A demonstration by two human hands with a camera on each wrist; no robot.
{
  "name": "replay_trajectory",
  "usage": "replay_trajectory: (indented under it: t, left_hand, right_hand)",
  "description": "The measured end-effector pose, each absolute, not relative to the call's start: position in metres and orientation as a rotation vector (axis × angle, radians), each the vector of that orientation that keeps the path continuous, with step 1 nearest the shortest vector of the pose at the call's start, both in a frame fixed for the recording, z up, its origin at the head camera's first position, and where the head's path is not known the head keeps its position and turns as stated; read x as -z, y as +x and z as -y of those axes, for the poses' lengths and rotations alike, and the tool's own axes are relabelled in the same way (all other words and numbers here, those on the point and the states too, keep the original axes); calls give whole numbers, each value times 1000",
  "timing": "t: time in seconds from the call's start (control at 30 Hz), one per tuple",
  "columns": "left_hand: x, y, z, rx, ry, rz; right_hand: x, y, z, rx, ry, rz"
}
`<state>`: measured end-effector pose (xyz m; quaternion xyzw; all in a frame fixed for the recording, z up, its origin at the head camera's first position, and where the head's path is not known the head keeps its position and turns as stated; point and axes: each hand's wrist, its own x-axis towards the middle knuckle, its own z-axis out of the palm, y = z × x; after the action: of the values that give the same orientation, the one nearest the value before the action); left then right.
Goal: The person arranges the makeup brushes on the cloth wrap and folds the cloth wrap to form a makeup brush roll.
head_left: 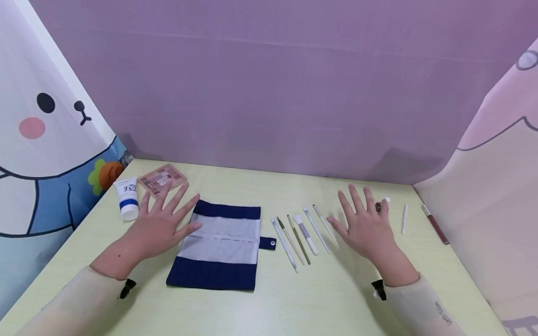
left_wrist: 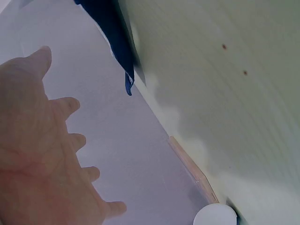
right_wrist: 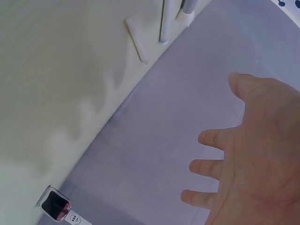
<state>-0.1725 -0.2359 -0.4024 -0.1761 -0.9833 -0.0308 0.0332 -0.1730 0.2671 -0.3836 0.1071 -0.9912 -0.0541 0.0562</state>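
My left hand (head_left: pixel 157 228) hovers with its fingers spread, holding nothing, over the left edge of a navy and grey cloth brush roll (head_left: pixel 222 276). The roll lies unfolded, a snap tab on its right. Spread likewise and holding nothing, my right hand (head_left: pixel 370 233) is above the table to the right of several makeup brushes (head_left: pixel 306 237). These lie side by side at a slant between the roll and that hand. Partly hidden behind the right fingers is a small bottle, its dark red contents (right_wrist: pixel 55 205) visible in the right wrist view.
An eyeshadow palette (head_left: pixel 161 179) and a white tube with a blue band (head_left: pixel 128 198) are at the back left. On the right lie a thin white stick (head_left: pixel 404 219) and a dark red pencil-like stick (head_left: pixel 437 227). A purple cloth (head_left: pixel 269 102) hangs behind the table.
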Motion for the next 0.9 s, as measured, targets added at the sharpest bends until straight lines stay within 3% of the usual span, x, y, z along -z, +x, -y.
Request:
replay_trajectory:
  t: [0.67, 0.9]
  left_hand:
    - [401, -173, 234, 122, -570, 3055]
    - [405, -173, 239, 265, -691, 3095]
  right_hand:
    - [389, -177, -271, 133, 284, 3009]
    - [388, -177, -269, 137, 291, 3008]
